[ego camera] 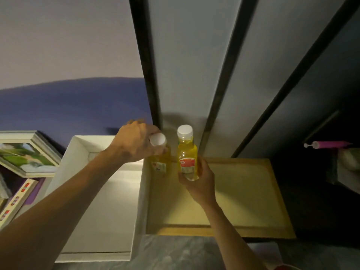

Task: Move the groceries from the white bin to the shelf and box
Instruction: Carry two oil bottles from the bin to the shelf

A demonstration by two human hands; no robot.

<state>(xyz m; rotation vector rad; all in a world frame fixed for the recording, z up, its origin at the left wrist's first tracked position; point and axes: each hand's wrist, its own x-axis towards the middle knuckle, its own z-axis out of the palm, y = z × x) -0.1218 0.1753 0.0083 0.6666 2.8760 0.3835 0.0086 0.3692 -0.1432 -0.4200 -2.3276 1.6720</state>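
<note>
Hands both gripping yellow bottles: left hand [134, 141] on capped bottle [158, 152] over wooden shelf [243, 191], right hand [198, 182] holding second bottle [186, 152] at its 3 o'clock; white bin [101, 191] at 9.

The scene is dim, with a warm pool of light falling on the wooden shelf [243, 191] and white bin [109, 201]. The right side sinks into near black. A soft shadow sits on the wall [185, 75] above the bottles [187, 152]. Wide-angle distortion bends the edges, and the framed pictures [27, 154] at left are smeared with blur.
</note>
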